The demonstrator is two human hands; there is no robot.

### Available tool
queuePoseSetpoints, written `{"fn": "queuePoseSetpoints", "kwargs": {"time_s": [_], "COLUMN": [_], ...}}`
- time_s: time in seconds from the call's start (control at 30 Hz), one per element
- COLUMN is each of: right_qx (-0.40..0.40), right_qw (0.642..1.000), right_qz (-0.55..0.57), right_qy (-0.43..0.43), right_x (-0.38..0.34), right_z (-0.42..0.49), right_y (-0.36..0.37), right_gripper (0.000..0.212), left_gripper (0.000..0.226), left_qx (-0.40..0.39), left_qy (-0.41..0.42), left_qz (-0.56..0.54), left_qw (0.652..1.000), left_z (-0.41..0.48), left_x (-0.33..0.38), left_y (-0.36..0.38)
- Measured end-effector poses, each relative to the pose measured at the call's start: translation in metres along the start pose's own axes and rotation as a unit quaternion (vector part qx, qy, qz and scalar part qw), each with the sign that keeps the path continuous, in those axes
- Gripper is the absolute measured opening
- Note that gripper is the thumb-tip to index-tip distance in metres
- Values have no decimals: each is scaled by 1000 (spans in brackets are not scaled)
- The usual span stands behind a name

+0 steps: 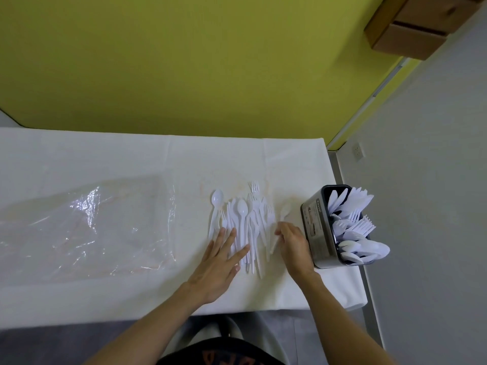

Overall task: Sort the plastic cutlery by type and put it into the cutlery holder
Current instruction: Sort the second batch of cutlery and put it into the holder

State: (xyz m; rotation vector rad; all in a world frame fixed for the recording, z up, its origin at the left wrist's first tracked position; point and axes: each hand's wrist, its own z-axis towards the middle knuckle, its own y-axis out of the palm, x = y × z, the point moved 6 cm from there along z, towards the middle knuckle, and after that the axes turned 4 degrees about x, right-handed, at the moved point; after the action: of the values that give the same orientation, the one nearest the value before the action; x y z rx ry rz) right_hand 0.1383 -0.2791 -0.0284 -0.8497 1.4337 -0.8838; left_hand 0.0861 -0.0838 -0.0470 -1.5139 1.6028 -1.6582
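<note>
In the head view, the left grip (218, 262) lies flat, fingers straight, on the cutlery pile (245, 225) on the counter (131, 154), while the right grip (293, 246) pinches a lone spoon (285, 208) beside the part-filled cutlery holder (316, 227); its thin handle may slip, or land among the forks (355, 225).

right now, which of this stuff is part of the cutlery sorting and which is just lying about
Part of the job:
- loose cutlery pile, touched by the left hand
- spoon, held by the right hand
- cutlery holder, already holding knives, forks and spoons

Just lying about:
- clear plastic sheet
- cardboard boxes
- wall socket
</note>
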Motion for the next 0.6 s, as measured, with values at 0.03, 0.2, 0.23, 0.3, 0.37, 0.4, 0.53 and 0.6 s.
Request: {"fn": "queuePoseSetpoints", "kwargs": {"time_s": [0.03,0.2,0.23,0.3,0.37,0.4,0.53,0.6], "right_qx": [-3,7,-11,-26,-9,-2,21,9], "right_qw": [1000,998,998,998,997,996,993,992], "right_qz": [-13,-51,-58,-50,-28,-20,-27,-40], "right_qy": [-7,-22,-22,20,72,86,112,120], "right_x": [3,-14,-16,-9,2,6,4,-1], "right_z": [-5,-11,-11,-10,-9,-9,-7,-2], "right_y": [4,7,11,13,10,9,5,7], "right_gripper": [30,26,28,24,20,19,20,19], "left_gripper": [60,61,62,66,68,69,72,71], "left_qx": [3,-5,-13,-17,-24,-29,-39,-40], "left_qy": [1,7,4,1,-3,-6,-13,-15], "left_qz": [0,2,1,-4,-7,-7,-2,-3], "left_qw": [1000,1000,1000,1000,1000,1000,999,999], "left_z": [0,2,2,3,3,2,-2,-2], "left_x": [0,2,2,4,5,5,5,5], "left_y": [0,1,2,1,1,3,5,5]}}
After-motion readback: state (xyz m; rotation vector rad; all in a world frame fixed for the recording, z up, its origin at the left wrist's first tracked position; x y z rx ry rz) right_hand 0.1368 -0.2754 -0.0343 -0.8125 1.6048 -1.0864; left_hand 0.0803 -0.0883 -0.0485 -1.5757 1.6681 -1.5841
